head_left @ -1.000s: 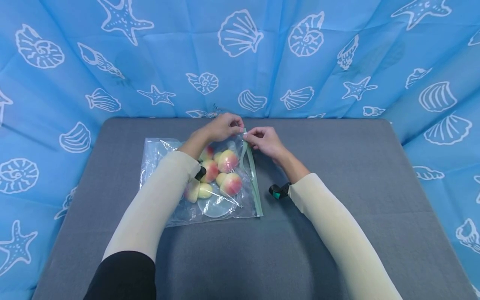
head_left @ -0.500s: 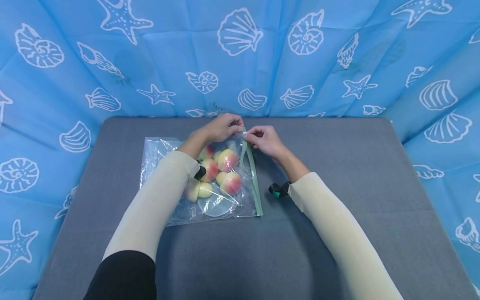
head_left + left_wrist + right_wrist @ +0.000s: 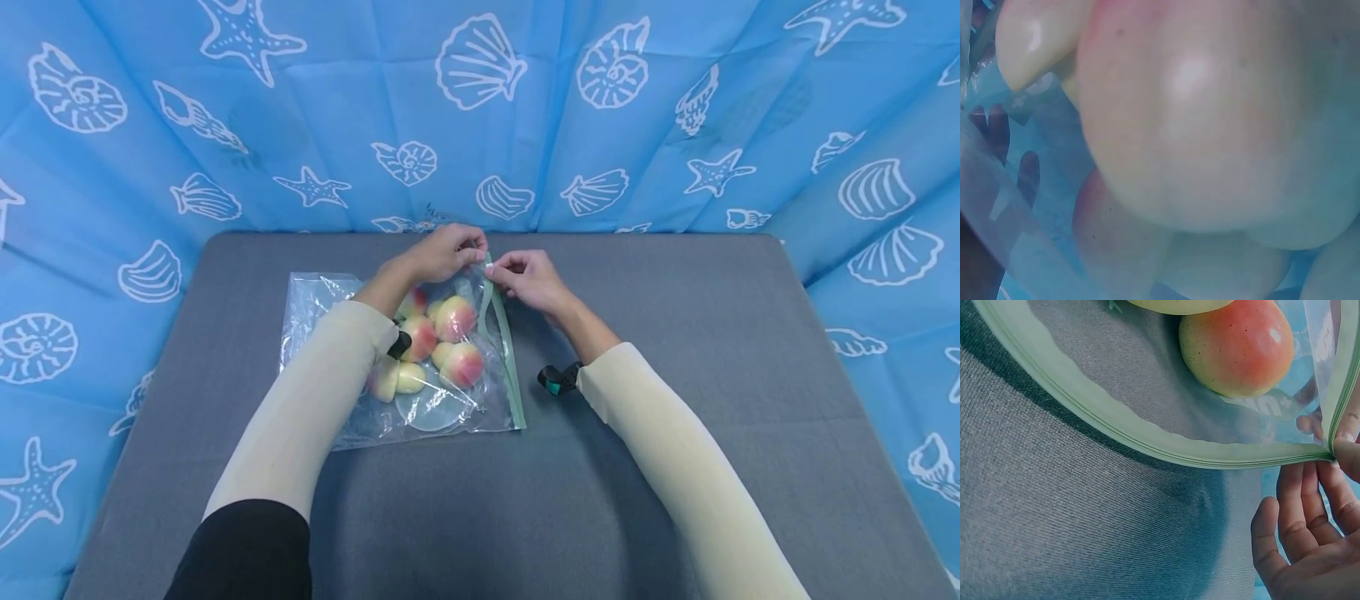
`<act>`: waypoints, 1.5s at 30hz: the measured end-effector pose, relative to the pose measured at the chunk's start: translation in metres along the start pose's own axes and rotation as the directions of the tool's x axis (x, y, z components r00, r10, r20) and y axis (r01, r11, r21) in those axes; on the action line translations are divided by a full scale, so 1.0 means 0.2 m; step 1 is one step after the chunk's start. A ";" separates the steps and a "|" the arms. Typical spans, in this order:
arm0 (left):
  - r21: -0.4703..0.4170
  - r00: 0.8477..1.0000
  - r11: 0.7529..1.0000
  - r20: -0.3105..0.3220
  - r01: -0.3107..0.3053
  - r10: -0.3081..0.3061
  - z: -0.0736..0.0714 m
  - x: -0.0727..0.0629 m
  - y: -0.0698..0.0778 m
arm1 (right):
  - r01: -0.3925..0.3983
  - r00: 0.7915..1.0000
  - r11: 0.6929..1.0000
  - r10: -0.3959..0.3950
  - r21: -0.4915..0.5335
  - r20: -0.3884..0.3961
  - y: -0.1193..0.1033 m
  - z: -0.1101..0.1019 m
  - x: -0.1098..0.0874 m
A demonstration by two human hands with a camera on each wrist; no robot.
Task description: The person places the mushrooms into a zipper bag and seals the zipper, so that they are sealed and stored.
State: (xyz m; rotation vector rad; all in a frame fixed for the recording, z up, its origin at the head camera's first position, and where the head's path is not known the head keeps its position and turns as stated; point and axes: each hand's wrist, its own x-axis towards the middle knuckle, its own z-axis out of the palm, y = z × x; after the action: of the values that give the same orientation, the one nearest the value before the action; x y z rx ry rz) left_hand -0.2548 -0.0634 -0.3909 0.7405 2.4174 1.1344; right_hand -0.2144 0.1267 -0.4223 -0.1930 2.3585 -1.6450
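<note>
A clear zip bag (image 3: 318, 292) lies on its side with its mouth to the right, edged by a green zip strip (image 3: 513, 383). Inside are several yellow-and-red peaches (image 3: 461, 364). My left hand (image 3: 446, 254) pinches the bag's far corner by the strip. Just right of it, my right hand (image 3: 531, 279) pinches the far end of the strip between thumb and fingers. From the right wrist, the strip's two sides meet at the pinch and spread apart away from it. A peach (image 3: 1197, 125) fills most of the left wrist view; fingers (image 3: 999, 134) show through the film.
A grey cloth-covered table (image 3: 675, 317) lies under the bag. Behind it hangs a blue curtain (image 3: 540, 100) with white shells and starfish. A pale round shape (image 3: 431, 412) shows in the bag's near part. My left forearm hides part of the bag.
</note>
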 end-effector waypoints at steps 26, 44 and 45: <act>0.011 0.997 1.000 -0.070 -0.015 0.016 -0.01 -0.02 0.01 | 0.003 0.999 0.999 -0.001 -0.043 0.041 0.02 0.00 -0.09; 0.053 0.991 0.997 -0.121 -0.049 0.055 -0.02 -0.02 0.00 | 0.043 0.996 0.997 -0.037 -0.063 0.085 0.10 0.01 -0.19; 0.052 0.991 0.997 -0.122 -0.051 0.057 -0.02 -0.02 0.00 | 0.040 0.996 0.997 -0.035 -0.060 0.088 0.10 0.01 -0.20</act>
State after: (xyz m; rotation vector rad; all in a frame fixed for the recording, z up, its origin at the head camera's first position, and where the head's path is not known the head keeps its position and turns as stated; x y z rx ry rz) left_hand -0.2538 -0.0684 -0.3887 0.7770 2.5496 1.1784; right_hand -0.1754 0.1422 -0.4362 -0.3162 2.3560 -1.5488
